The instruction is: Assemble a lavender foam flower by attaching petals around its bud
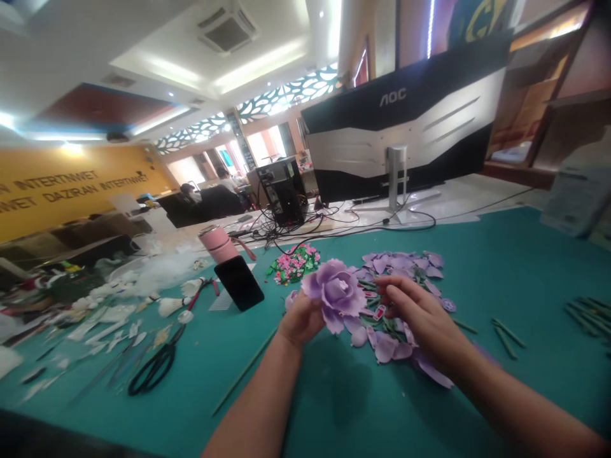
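My left hand point(300, 318) is closed round the underside of a purple artificial flower point(340, 291) with ruffled petals, held up over the table. A long thin green stem point(243, 373) runs out from behind my left forearm; whether it joins the flower I cannot tell. My right hand point(420, 312) hovers just right of the flower, fingers loosely curved and slightly apart, with nothing plainly held. Under and around it lies a pile of loose purple petals point(386, 346), mixed with green stems and small red-and-white pieces point(380, 312).
A black phone point(239, 283) leans on a pink bottle point(217, 243). Small pink flowers point(293, 262) lie beyond. Black-handled scissors point(153, 369) and scraps are at left, green sticks point(589, 317) at right. A monitor point(401, 127) and cables stand behind the green mat point(477, 407).
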